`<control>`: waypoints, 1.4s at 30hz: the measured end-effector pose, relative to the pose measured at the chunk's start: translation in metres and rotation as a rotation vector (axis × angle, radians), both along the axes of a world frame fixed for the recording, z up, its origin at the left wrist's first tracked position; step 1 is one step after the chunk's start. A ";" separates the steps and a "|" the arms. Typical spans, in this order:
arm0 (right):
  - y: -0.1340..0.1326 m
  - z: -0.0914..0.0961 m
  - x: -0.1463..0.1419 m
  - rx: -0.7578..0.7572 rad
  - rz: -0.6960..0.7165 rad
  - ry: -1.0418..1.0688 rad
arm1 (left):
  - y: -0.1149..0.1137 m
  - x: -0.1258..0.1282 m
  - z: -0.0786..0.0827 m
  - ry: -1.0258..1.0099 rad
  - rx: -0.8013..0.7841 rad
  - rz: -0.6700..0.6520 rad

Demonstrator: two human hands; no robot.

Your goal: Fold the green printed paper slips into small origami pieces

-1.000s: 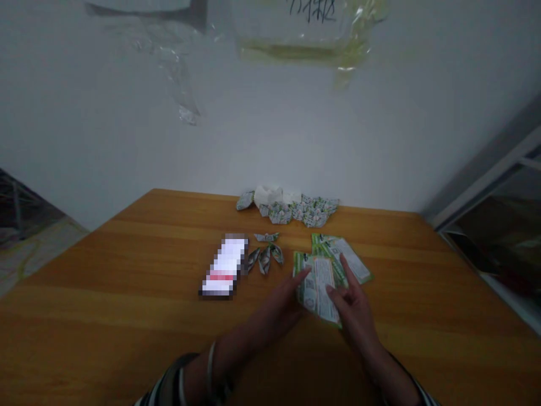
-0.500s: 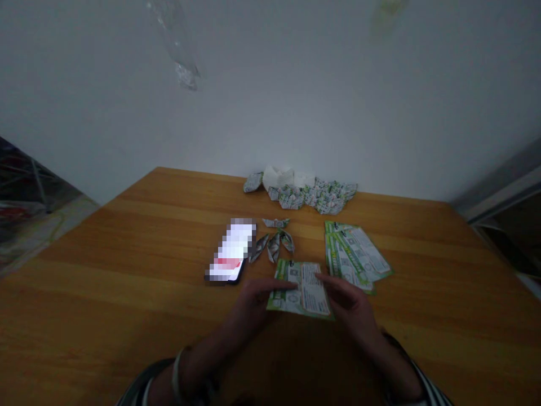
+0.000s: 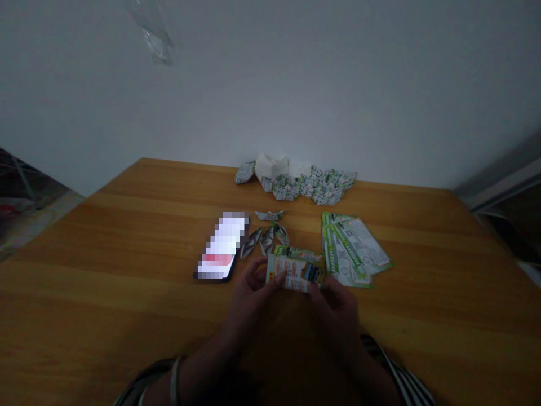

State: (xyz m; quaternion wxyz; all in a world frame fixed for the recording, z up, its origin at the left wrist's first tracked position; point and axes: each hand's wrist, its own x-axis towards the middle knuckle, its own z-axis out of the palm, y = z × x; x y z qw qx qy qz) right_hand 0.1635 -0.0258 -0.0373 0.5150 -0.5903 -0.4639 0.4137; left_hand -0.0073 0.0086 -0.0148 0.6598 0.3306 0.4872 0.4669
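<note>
The fingers behind the leaflet (image 3: 291, 276) are mostly hidden, and its small print is too dim to read. Both hands pinch it, the left hand (image 3: 247, 299) at one end and the right hand (image 3: 340, 307) at the other, just above the near part of the surface (image 3: 127, 237). The phone's (image 3: 224, 245) screen is pixelated. White crumpled paper (image 3: 270, 166) is partly covered by folded printed pieces (image 3: 325, 186) — all near the pale wall (image 3: 296, 84). The surface is wood-grained; clear tape (image 3: 156, 45) is cut off above.
</note>
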 end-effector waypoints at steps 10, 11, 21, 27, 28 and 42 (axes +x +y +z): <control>-0.001 0.002 -0.001 -0.075 0.000 0.122 | -0.007 0.004 0.013 0.084 0.091 -0.088; -0.002 0.001 0.000 -0.076 0.011 0.125 | -0.008 0.004 0.014 0.089 0.091 -0.093; -0.003 0.004 -0.002 -0.064 0.010 0.161 | -0.009 0.004 0.014 0.087 0.052 -0.093; -0.002 0.004 -0.003 0.023 0.020 0.212 | -0.009 0.003 0.013 0.148 0.007 -0.104; 0.001 0.005 0.000 0.066 0.005 0.211 | -0.009 0.002 0.013 0.157 -0.001 -0.132; 0.003 0.010 0.008 -0.007 0.276 -0.258 | -0.002 -0.001 0.001 0.076 -0.112 -0.335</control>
